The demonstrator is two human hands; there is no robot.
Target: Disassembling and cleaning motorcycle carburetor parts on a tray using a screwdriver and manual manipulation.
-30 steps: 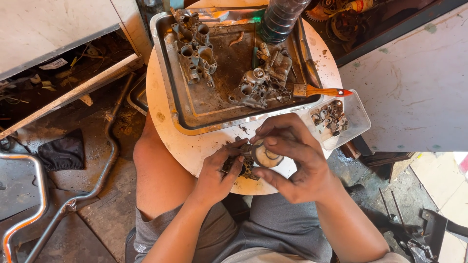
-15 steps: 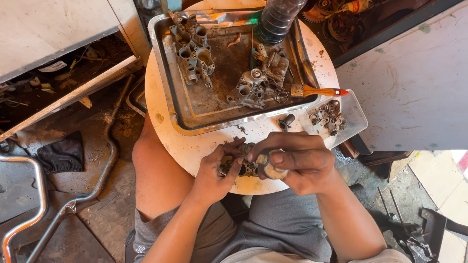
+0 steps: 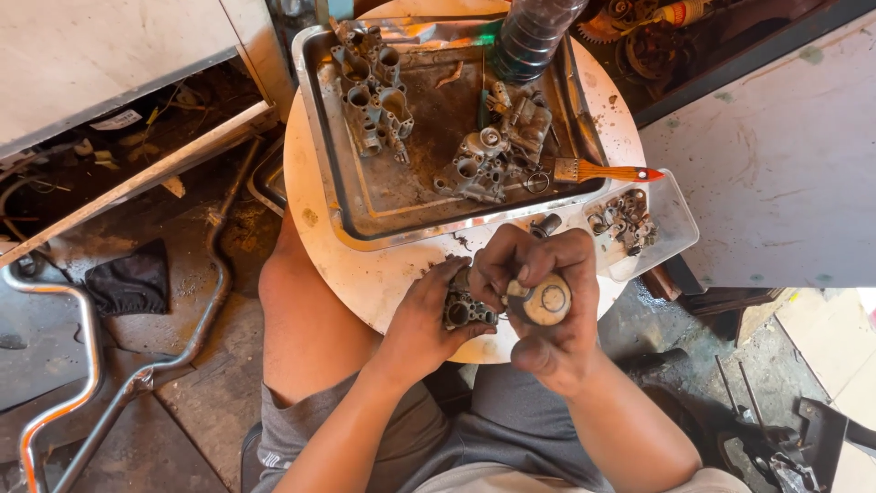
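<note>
My left hand (image 3: 424, 315) grips a grimy metal carburetor body (image 3: 465, 309) at the near edge of a round white table (image 3: 347, 260). My right hand (image 3: 547, 297) holds a small round cap-like part (image 3: 546, 299) with a pale ring face, pressed against the right side of that body. Both hands are greasy and touch each other over the part.
A metal tray (image 3: 365, 205) on the table holds two carburetor assemblies (image 3: 372, 87) (image 3: 497, 146) and a dark plastic bottle (image 3: 529, 36). An orange-handled brush (image 3: 602, 171) rests on its right rim. A clear dish of small parts (image 3: 630, 219) sits right. A chrome pipe (image 3: 109, 402) lies on the floor left.
My right hand has turned and lifted the round part so its pale ring face shows. The left hand keeps its grip on the carburetor body.
</note>
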